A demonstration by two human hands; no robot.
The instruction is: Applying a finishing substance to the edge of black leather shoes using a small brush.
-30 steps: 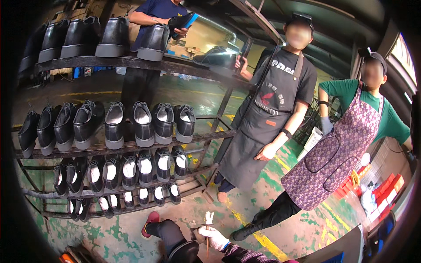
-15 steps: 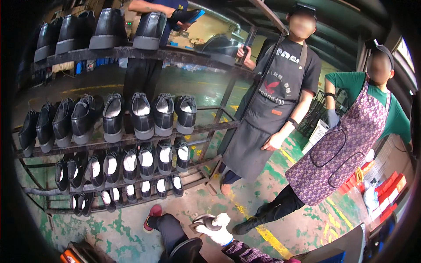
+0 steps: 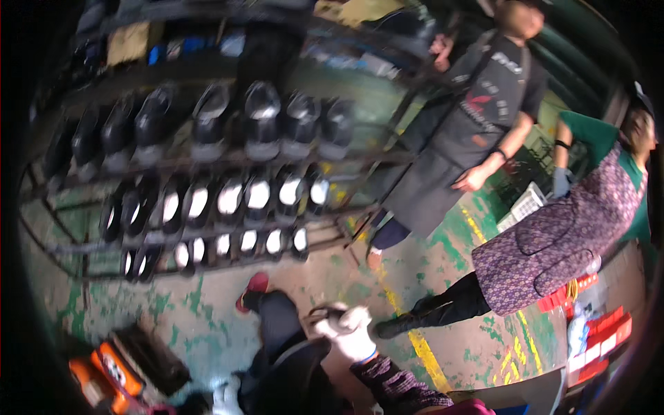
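Observation:
My right hand [image 3: 354, 339], in a white glove below a patterned purple sleeve, is held out over the floor near the lower middle. Its fingers are curled round a small greyish, rounded piece [image 3: 332, 319]; blur hides what kind of thing it is. At the bottom edge my left hand [image 3: 225, 397], in a pale glove, shows only in part, and its fingers are smeared. Between the two hands are my dark-trousered leg [image 3: 277, 321] and a dark red shoe [image 3: 253, 289]. Rows of black shoes [image 3: 263, 121] stand ahead on a metal rack.
The dark metal rack [image 3: 332, 238] spans the left and middle. A person in a grey apron [image 3: 443, 173] stands at its right end, another in a flowered apron [image 3: 546, 235] farther right. An orange-and-black object [image 3: 114, 373] lies lower left; red-and-white boxes [image 3: 598, 342] are at right.
My view has tipped downward, so the rack and people sit higher and farther right. My left glove has come into view at the bottom. The right hand still holds the greyish piece.

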